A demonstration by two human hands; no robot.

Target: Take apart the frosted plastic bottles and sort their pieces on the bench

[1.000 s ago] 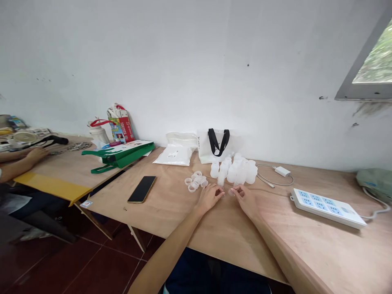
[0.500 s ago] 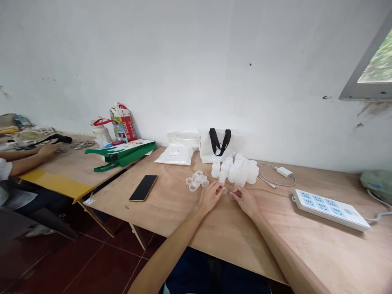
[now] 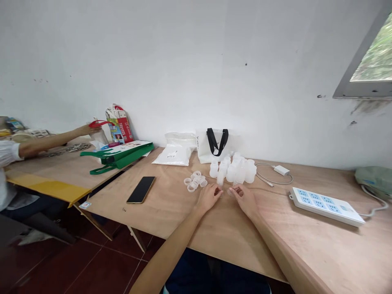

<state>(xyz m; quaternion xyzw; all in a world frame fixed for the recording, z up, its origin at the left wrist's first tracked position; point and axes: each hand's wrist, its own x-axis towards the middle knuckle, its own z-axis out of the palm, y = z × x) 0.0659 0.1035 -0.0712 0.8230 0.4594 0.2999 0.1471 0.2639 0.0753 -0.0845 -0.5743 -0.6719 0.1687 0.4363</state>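
My left hand (image 3: 209,196) rests on the wooden table (image 3: 171,212), its fingertips pinched on a small clear item I cannot make out. My right hand (image 3: 245,197) lies just to its right, fingers pinched on a small clear cap-like piece (image 3: 230,191). Directly behind both hands stands a cluster of small translucent white bottles (image 3: 234,170). To the left of the bottles lies a heap of clear round caps (image 3: 194,182).
A black phone (image 3: 141,189) lies at the table's left. A white power strip (image 3: 326,200), a charger with cable (image 3: 277,171), a white tote bag (image 3: 214,145) and white pouches (image 3: 174,154) sit behind. At the left table another person's arm (image 3: 52,139) reaches toward a white bottle (image 3: 98,132).
My hands have hardly moved. The person at the left table has stretched an arm from the tabletop out to the bottle near the red bag.
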